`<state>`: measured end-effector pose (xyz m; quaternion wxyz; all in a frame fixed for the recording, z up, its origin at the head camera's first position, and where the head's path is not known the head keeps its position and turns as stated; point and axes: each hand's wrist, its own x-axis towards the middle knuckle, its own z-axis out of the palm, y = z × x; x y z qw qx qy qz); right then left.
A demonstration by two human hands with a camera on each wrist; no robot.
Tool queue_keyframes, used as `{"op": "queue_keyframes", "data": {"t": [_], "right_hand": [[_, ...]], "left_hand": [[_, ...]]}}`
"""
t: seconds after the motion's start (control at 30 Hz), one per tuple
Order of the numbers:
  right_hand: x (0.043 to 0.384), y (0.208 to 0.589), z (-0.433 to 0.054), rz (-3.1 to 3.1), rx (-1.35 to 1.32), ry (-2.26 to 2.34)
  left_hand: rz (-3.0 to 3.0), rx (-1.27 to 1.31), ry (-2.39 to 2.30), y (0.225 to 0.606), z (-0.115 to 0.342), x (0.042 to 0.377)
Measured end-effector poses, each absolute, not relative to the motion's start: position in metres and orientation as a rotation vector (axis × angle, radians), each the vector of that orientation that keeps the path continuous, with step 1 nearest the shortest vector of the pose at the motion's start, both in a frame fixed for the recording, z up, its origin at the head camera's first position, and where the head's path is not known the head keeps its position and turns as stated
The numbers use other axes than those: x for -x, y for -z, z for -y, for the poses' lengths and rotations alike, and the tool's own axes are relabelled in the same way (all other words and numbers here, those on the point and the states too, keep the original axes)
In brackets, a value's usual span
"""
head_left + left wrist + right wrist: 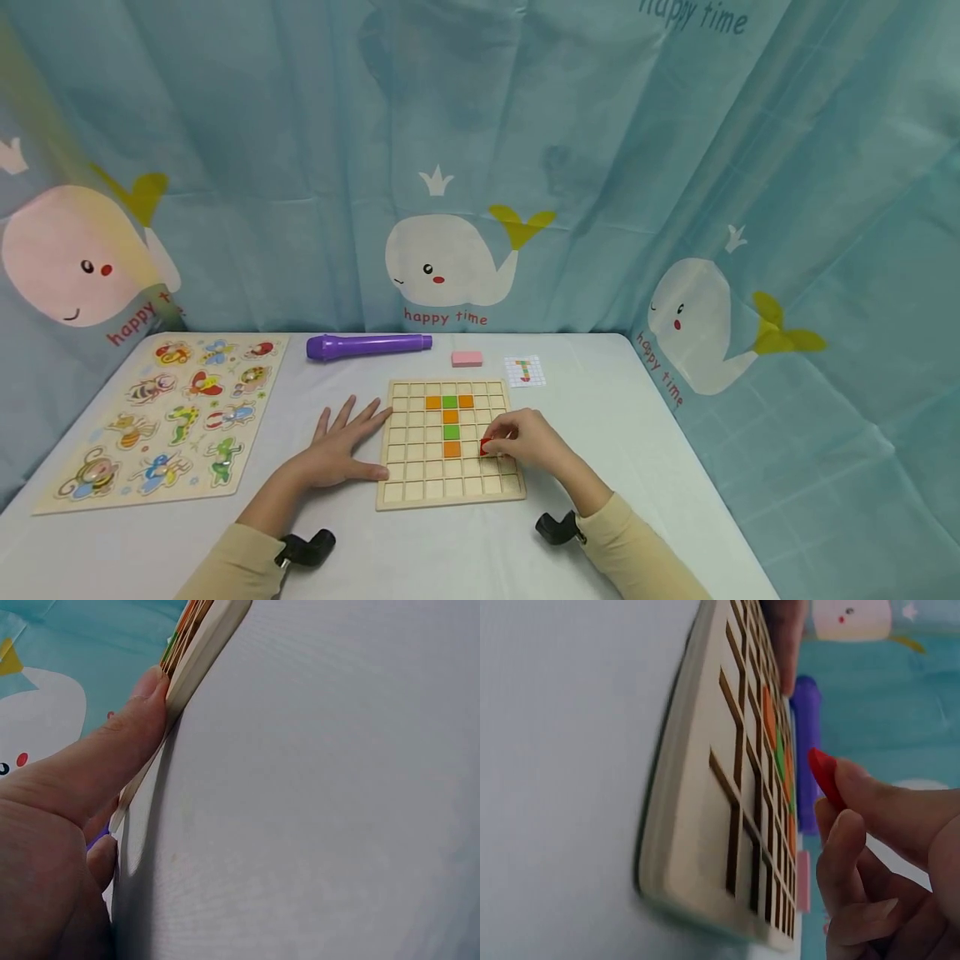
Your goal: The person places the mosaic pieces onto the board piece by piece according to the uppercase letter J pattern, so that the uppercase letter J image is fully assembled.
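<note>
A wooden grid board (416, 492) lies flat on the white table. Orange and green square tiles fill a short row near its far side and a column running down from that row's middle. Between thumb and fingers, my right hand (531, 437) pinches a red tile (484, 447) over the board's right part, right of the lowest orange tile (452, 449). In the right wrist view the red tile (825, 776) is held at the fingertips, apart from the board's surface. My left hand (333, 450) has its fingers spread, thumb and fingertips at the board's left edge.
Behind the board lie a purple microphone-shaped stick (367, 346), a pink block (467, 358) and a small card (524, 372) printed with a coloured grid pattern. A wooden insect puzzle (277, 350) covers the table's left side. A whale-print curtain (315, 208) hangs around the back and sides.
</note>
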<state>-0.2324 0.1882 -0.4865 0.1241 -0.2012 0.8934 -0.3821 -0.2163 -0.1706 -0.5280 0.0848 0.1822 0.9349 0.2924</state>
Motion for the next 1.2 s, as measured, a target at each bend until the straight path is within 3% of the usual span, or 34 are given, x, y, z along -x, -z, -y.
{"op": "queue_keyframes", "data": {"t": [0.87,1.2], "right_hand": [[0.215,0.504,-0.133,-2.717,0.648,0.987],[0.213,0.498,-0.136,-2.763,0.609,0.953]], "left_hand": [[-2.793,-0.543,-0.889,0.528,0.171,0.216],[-2.803,-0.567,-0.902,0.529,0.171,0.215]]}}
